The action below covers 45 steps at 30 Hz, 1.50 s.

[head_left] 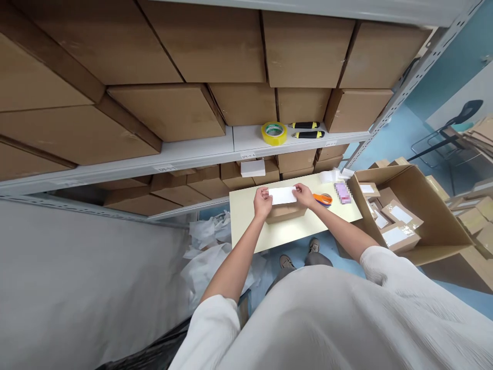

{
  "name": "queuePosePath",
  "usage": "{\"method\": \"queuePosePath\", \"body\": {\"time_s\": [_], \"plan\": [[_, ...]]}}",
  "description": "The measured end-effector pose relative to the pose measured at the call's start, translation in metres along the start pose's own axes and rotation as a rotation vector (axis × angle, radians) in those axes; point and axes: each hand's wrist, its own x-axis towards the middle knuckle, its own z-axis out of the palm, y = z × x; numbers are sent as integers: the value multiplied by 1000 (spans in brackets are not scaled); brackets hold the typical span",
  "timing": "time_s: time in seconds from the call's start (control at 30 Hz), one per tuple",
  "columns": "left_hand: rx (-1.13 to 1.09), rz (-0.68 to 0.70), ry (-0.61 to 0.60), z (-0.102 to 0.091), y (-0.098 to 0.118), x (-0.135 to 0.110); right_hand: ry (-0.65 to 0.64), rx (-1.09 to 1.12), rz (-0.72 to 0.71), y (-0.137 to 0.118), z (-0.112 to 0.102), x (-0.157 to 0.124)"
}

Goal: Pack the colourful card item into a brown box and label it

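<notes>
Between my two hands stretches a white label (282,196), level over a small cardboard box (285,213) on the pale yellow table. My left hand (263,202) pinches the label's left end. At its right end, my right hand (304,196) grips it with thumb and fingers. The label covers the far part of the box; whether it touches the box top I cannot tell. Close to my right wrist lie orange-handled scissors (322,199), partly over a dark roll-like thing.
Yellow tape (273,133) and two utility knives (309,134) lie on the shelf (200,150) ahead, among cardboard boxes. A large open carton (435,216) holding labelled boxes stands right of the table (246,236). White plastic sheeting (211,257) lies at left.
</notes>
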Motion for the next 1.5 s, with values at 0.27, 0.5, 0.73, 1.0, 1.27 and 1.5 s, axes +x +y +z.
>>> {"method": "queuePosePath", "body": {"time_s": [0.27,0.5,0.73,1.0,1.27,1.5], "plan": [[181,-77,1,-7,-22,-5,44,-285,69,15,9,-2],[213,28,5,-4,-31,-8,30,-436,-78,23,18,-8],[318,90,-54,-2,-38,-6,-14,-551,-158,30,21,-11],[403,154,-96,0,-51,-1,-61,-668,-157,27,23,-15],[641,264,-154,-2,-48,-6,-45,-790,-153,19,26,-17],[736,505,-421,-12,-50,-17,-196,-767,-357,21,33,-36]]}}
